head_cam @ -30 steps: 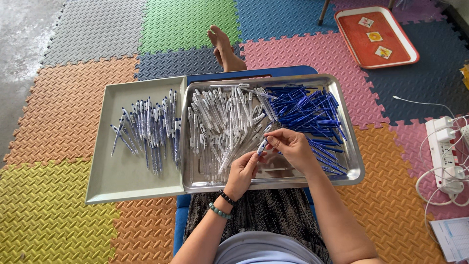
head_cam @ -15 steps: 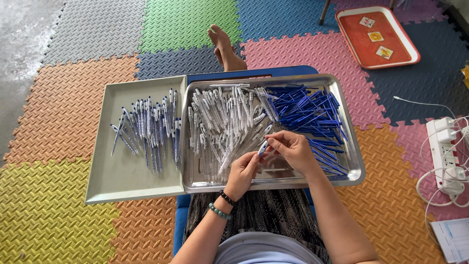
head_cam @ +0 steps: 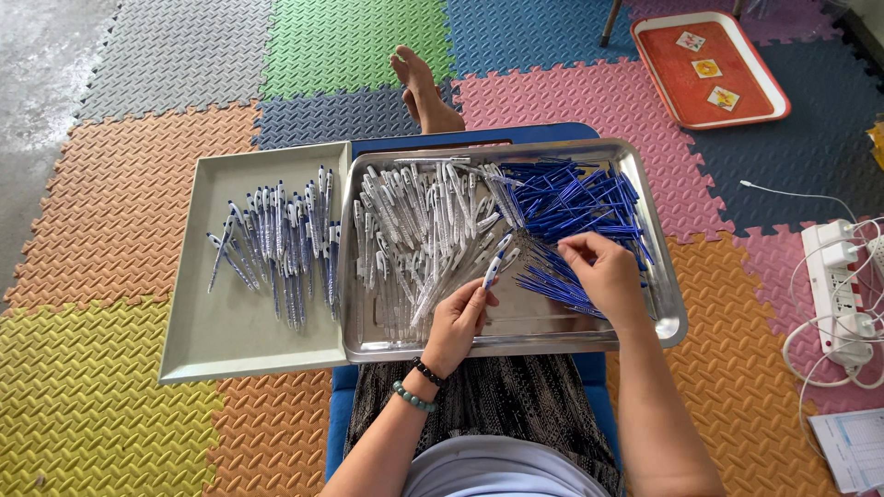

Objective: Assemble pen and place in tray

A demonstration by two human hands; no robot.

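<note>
Far to the left of the hands, the grey tray (head_cam: 230,340) carried a row of assembled pens (head_cam: 281,244), white with blue ends, and this heap looked the same as a second before. Just beside it, the steel tray (head_cam: 516,340) lay across the person's lap, and the pile of white pen barrels (head_cam: 414,230) was above and left of the left hand. The left hand (head_cam: 458,322) was closed around one white and blue pen (head_cam: 494,269), holding it nearly upright over the bare part of the steel tray, with its tip pointing up toward the pile. Here was the change: a second before, both hands were joined on this pen, close together near the middle of the tray. Now the hands were apart. The right hand (head_cam: 603,276) had left the pen and gone to the right, and its fingers were pinched at the edge of the blue refills (head_cam: 571,207); if it already gripped one refill, I cannot tell. I judge that the work on this pen was finished or paused, and the right hand was reaching for another blue part. Further to the right of that hand, a white power strip (head_cam: 833,285) with cables lay on the foam floor mat (head_cam: 110,212).
</note>
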